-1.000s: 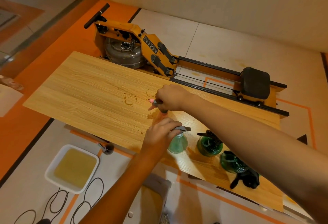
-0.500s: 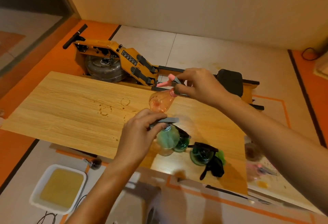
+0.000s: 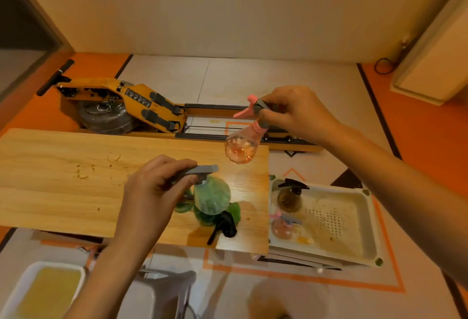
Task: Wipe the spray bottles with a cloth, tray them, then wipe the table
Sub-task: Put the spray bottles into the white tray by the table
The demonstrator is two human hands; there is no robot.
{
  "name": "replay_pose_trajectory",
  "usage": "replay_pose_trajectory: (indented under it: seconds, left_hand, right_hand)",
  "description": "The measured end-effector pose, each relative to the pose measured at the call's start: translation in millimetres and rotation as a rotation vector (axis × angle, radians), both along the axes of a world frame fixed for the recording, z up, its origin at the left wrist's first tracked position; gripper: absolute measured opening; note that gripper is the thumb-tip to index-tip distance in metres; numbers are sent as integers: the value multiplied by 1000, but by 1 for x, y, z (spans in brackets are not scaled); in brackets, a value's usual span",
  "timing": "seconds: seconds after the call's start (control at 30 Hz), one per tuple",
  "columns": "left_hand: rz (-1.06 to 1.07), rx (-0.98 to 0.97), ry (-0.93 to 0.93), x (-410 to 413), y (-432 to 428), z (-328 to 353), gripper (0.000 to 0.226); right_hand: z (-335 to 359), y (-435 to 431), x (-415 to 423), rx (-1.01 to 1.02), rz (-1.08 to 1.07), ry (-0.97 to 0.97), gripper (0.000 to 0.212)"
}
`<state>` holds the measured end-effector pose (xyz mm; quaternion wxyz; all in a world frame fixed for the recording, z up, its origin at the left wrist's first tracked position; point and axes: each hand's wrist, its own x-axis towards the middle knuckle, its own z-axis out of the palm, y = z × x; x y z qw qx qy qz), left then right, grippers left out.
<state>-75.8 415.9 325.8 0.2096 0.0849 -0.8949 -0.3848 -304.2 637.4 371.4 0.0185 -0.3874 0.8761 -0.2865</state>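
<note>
— That wooden surface point(image 3: 63, 179), what's on it?
— Other green bottles point(image 3: 203, 218) near its right end. The left hand point(image 3: 154, 192) grips one green spray bottle point(image 3: 211, 198) by its grey trigger head, over them.
— And the right hand point(image 3: 296, 113)?
— It holds a pink spray bottle point(image 3: 240, 146) by the neck, in the air over the far right corner. The white tray point(image 3: 374, 230) just beside holds a brown spray bottle point(image 3: 288, 199).

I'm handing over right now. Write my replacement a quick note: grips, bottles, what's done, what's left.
Left grip holds the green bottle by its head, over the table.
Right grip holds the pink bottle in the air.
Done: two bottles are in the tray.
Left: tray both held bottles and the other green ones on the table, then wipe its wet rings.
</note>
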Motion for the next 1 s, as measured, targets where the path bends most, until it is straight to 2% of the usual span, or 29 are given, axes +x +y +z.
replay_pose_trajectory:
  seconds: [0.23,0.33,0.43,0.53,0.63,0.77,1.0]
  left_hand:
    - [-185,61,-69,-56,123,-36,23]
    - [-252,104,-126,-73,170,-57,30]
    - [-296,128,-200,-88,208,-87,23]
    - [-328,170,-248,-101,241,-119,29]
    - [-366,219,-318,-112,267,-148,28]
    - [-395,163,-389,-130,288,-193,22]
    - [-351,82,-478,-144,309,-256,23]
  right_hand:
    - [-18,130,-15,130,-103,-13,31]
    - [-37,177,-21,150,-141,-64,35]
    - [-61,216,-28,183,-176,-117,28]
    - [-93,246,-35,214,-212,-183,25]
    - [-132,260,-39,268,-210,-222,31]
    - [-190,262,-45,383,-204,-252,20]
    - [-267,244,-56,601,-121,-197,28]
